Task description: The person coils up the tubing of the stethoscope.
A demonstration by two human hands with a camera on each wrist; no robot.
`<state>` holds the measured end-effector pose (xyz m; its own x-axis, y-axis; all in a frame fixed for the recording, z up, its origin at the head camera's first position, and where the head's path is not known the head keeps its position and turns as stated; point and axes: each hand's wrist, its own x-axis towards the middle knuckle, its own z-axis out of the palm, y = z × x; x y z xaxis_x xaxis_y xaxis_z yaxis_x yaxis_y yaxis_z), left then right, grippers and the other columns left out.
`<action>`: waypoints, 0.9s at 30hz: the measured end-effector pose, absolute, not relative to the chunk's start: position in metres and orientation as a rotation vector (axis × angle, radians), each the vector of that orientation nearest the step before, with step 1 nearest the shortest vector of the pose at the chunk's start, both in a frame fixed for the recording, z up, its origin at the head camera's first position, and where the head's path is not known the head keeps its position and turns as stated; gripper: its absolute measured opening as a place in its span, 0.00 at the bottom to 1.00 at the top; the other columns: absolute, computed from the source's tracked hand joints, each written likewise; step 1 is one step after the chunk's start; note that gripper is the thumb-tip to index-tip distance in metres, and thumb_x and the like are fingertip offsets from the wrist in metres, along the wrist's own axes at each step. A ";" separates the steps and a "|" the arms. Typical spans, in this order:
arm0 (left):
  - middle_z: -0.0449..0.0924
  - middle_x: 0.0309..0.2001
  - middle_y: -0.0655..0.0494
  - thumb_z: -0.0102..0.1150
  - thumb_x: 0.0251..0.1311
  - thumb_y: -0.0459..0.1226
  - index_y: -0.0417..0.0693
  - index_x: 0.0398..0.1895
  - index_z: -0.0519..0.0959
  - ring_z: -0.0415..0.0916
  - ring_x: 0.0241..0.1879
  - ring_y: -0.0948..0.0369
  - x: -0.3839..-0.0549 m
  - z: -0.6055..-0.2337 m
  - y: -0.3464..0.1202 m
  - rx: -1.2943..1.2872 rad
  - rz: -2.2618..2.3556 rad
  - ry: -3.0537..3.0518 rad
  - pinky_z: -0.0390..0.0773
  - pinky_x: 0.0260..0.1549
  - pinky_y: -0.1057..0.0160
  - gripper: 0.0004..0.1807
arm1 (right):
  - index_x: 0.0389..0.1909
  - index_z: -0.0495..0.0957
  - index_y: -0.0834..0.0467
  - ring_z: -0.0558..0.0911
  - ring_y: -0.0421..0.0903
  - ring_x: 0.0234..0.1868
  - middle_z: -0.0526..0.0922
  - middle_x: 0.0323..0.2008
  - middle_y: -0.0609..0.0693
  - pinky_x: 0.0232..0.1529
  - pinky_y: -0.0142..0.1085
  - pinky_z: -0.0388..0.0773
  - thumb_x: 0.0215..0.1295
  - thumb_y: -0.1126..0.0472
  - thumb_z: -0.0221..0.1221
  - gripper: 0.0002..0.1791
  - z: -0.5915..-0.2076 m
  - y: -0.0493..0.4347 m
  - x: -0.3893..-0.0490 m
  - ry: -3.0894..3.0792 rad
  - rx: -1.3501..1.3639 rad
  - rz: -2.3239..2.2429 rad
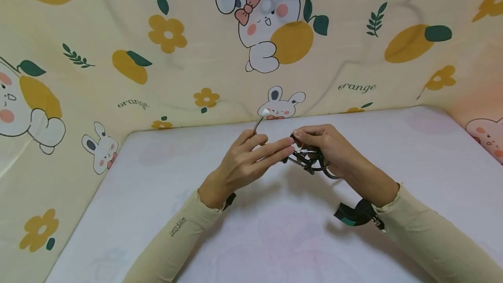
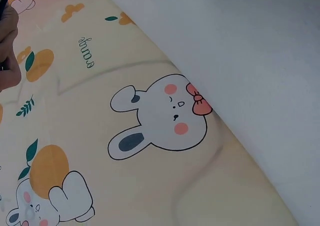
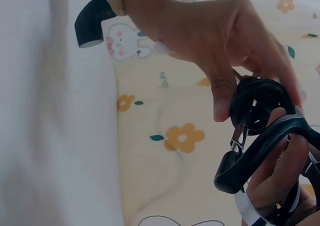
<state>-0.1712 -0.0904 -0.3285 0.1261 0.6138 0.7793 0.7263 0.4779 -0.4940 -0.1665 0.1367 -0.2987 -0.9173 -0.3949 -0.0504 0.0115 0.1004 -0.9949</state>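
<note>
- A stethoscope [image 1: 310, 160] is being held above the white surface [image 1: 412, 152], its black tubing being gathered into loops.
- The coiled tubing is being gripped by the curled fingers of the right hand [image 1: 334, 152].
- The metal ear tube [image 1: 257, 125] is being pinched by the left hand [image 1: 251, 156], fingers pressed together.
- Coiling is being judged as partly done; the white ear tip [image 1: 265, 112] is sticking out loose.

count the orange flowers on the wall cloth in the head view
6: one flower upper left, one low centre above the left hand, a small one at the table edge, one bottom left, one right, one cut off top right. Others may lie outside the frame.
</note>
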 end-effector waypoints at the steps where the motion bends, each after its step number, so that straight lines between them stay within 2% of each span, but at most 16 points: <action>1: 0.86 0.54 0.59 0.67 0.60 0.34 0.50 0.55 0.84 0.71 0.32 0.60 -0.171 -0.328 -0.090 -1.206 -0.127 -1.560 0.70 0.36 0.63 0.18 | 0.27 0.84 0.46 0.78 0.36 0.32 0.81 0.29 0.39 0.36 0.31 0.79 0.74 0.58 0.53 0.16 -0.298 0.137 -0.166 2.075 -0.374 -1.882; 8: 0.87 0.51 0.60 0.66 0.61 0.35 0.50 0.52 0.86 0.71 0.33 0.61 -0.169 -0.328 -0.089 -1.190 -0.173 -1.634 0.70 0.36 0.65 0.15 | 0.27 0.84 0.47 0.81 0.35 0.31 0.80 0.31 0.39 0.38 0.30 0.82 0.74 0.55 0.54 0.15 -0.299 0.139 -0.171 1.936 -0.241 -1.893; 11: 0.87 0.51 0.61 0.66 0.61 0.36 0.51 0.51 0.86 0.71 0.33 0.61 -0.169 -0.328 -0.088 -1.178 -0.188 -1.655 0.69 0.35 0.66 0.15 | 0.29 0.84 0.47 0.80 0.35 0.31 0.81 0.30 0.39 0.37 0.31 0.81 0.74 0.54 0.54 0.14 -0.300 0.141 -0.175 1.919 -0.216 -1.850; 15: 0.88 0.50 0.61 0.67 0.61 0.36 0.51 0.51 0.86 0.71 0.33 0.61 -0.170 -0.327 -0.087 -1.171 -0.225 -1.676 0.70 0.35 0.67 0.15 | 0.32 0.84 0.46 0.80 0.35 0.35 0.82 0.31 0.37 0.41 0.32 0.76 0.73 0.52 0.54 0.12 -0.299 0.144 -0.179 1.999 -0.247 -1.774; 18: 0.88 0.49 0.61 0.69 0.59 0.38 0.51 0.50 0.87 0.72 0.33 0.61 -0.172 -0.327 -0.087 -1.161 -0.258 -1.692 0.70 0.34 0.67 0.15 | 0.41 0.83 0.52 0.79 0.37 0.40 0.83 0.35 0.38 0.45 0.32 0.76 0.74 0.50 0.52 0.13 -0.299 0.146 -0.181 2.066 -0.301 -1.748; 22: 0.89 0.46 0.61 0.72 0.54 0.42 0.51 0.48 0.88 0.74 0.33 0.61 -0.173 -0.327 -0.088 -1.118 -0.315 -1.724 0.68 0.31 0.66 0.17 | 0.53 0.76 0.58 0.79 0.39 0.44 0.81 0.42 0.42 0.49 0.33 0.75 0.78 0.46 0.45 0.21 -0.300 0.146 -0.184 2.152 -0.356 -1.709; 27: 0.90 0.44 0.60 0.77 0.46 0.42 0.50 0.47 0.88 0.74 0.32 0.60 -0.174 -0.329 -0.089 -1.079 -0.455 -1.795 0.69 0.31 0.65 0.21 | 0.58 0.70 0.59 0.79 0.39 0.45 0.75 0.48 0.47 0.53 0.35 0.70 0.80 0.45 0.38 0.24 -0.301 0.144 -0.183 2.224 -0.349 -1.718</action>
<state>-0.1743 -0.0892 -0.3286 -0.1509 0.4717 0.8687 0.8284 0.5399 -0.1492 -0.1834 0.1442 -0.3014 -0.9227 -0.3739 -0.0935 -0.0038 0.2515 -0.9678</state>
